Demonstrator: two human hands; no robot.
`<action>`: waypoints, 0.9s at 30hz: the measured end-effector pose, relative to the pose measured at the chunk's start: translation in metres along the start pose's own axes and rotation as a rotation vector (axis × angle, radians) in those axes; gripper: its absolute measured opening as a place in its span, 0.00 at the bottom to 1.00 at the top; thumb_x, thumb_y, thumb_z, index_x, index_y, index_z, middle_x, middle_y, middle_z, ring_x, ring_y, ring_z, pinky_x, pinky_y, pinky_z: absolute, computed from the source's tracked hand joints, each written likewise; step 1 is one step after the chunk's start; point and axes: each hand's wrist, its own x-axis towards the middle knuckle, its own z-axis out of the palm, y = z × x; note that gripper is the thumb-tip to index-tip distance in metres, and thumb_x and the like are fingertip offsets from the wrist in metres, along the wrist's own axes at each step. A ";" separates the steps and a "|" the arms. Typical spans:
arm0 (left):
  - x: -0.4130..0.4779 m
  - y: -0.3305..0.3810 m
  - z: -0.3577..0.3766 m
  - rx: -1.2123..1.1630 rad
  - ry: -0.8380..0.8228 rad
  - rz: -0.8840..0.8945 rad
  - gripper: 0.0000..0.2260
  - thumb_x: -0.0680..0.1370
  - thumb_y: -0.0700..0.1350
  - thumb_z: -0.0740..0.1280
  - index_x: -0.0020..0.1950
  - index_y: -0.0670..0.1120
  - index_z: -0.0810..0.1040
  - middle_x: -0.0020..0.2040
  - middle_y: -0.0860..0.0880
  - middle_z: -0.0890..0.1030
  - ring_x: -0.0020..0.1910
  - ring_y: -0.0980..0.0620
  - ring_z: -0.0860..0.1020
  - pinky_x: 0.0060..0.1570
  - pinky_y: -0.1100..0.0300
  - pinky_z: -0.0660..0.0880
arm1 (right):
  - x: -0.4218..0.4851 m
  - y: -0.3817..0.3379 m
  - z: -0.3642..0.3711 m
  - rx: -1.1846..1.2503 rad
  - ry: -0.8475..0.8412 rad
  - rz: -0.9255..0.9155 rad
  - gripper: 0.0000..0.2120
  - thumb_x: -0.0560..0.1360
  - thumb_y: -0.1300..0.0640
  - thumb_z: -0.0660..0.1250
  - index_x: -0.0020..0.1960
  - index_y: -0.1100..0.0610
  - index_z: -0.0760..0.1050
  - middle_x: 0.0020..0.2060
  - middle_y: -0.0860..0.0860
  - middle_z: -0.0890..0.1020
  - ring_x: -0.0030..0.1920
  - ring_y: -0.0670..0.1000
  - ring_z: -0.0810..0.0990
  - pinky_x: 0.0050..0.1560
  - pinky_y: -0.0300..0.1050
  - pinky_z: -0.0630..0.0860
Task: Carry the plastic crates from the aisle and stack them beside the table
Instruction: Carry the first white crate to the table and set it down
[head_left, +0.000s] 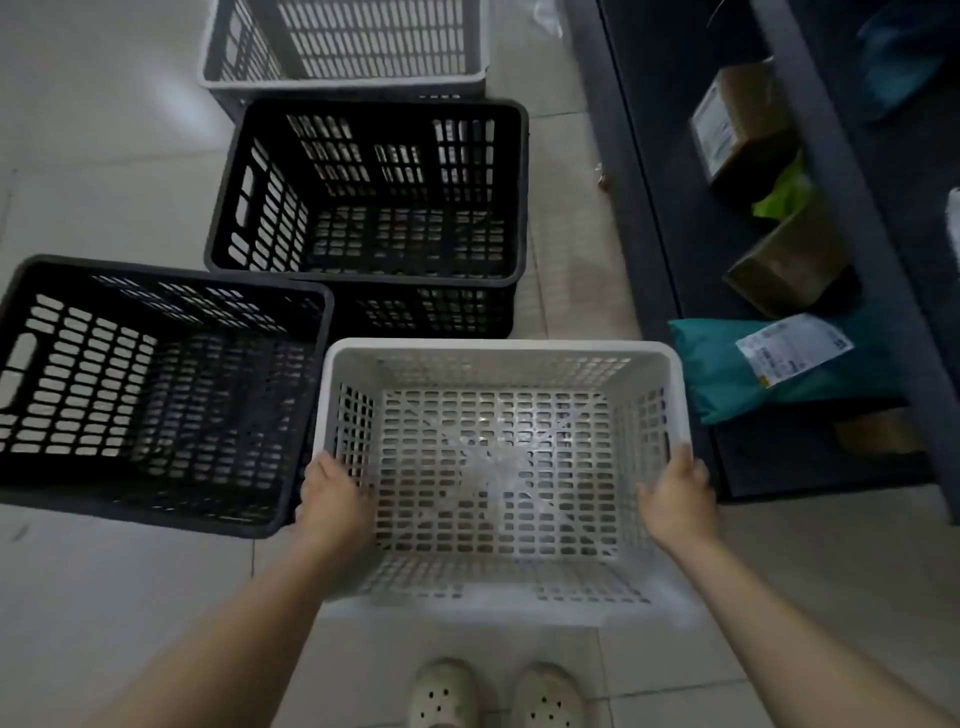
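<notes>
1. Black crate (150, 395), left of the white crate (498, 467): I see it sitting open side up on the pale tiled floor (104, 156), turned slightly askew, its right rim just beside the white crate's left wall. It holds nothing.

2. Left hand (332, 499): I see it curled over the white crate's left rim near the front corner, fingers wrapped inside the wall, closed around the rim.

3. White crate, the landmark: I see it held between both hands, open side up, above the floor and in front of the pale clogs (496, 693). Its slotted bottom shows bare; the near edge is blurred.

4. Second black crate (374, 208), beyond the white crate: I see it open and bare inside, apparently nested on another dark crate below it, though I cannot tell for certain.

5. Grey crate (348, 47), farthest beyond the white crate: I see only its near part; the frame cuts off the rest.

6. Right hand (675, 499): I see it clasped over the white crate's right rim, fingers folded inside the wall, closed on the rim.

7. Dark shelf unit (649, 208), right of the white crate: I see a teal mailer bag (727, 374) with a white label on its lowest shelf, and cardboard parcels (737, 119) farther back.
</notes>
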 end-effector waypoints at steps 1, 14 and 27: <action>0.001 -0.002 0.001 -0.007 0.029 -0.002 0.34 0.79 0.41 0.61 0.78 0.38 0.44 0.77 0.40 0.50 0.75 0.38 0.57 0.71 0.44 0.62 | 0.005 0.001 0.002 0.049 0.021 0.025 0.34 0.78 0.53 0.63 0.77 0.61 0.50 0.71 0.65 0.60 0.66 0.67 0.69 0.61 0.59 0.72; 0.023 -0.041 -0.014 -0.244 0.148 0.010 0.13 0.81 0.44 0.61 0.46 0.36 0.79 0.38 0.40 0.80 0.34 0.45 0.75 0.33 0.56 0.67 | 0.028 0.013 -0.030 0.079 0.044 0.115 0.12 0.77 0.63 0.60 0.58 0.67 0.72 0.56 0.64 0.74 0.50 0.64 0.77 0.48 0.52 0.76; -0.108 -0.021 -0.172 -0.441 0.254 -0.067 0.19 0.80 0.46 0.60 0.29 0.41 0.71 0.32 0.40 0.74 0.36 0.41 0.76 0.42 0.50 0.72 | -0.067 -0.025 -0.202 0.138 0.155 -0.042 0.17 0.80 0.52 0.55 0.46 0.65 0.74 0.40 0.60 0.78 0.38 0.59 0.76 0.38 0.48 0.73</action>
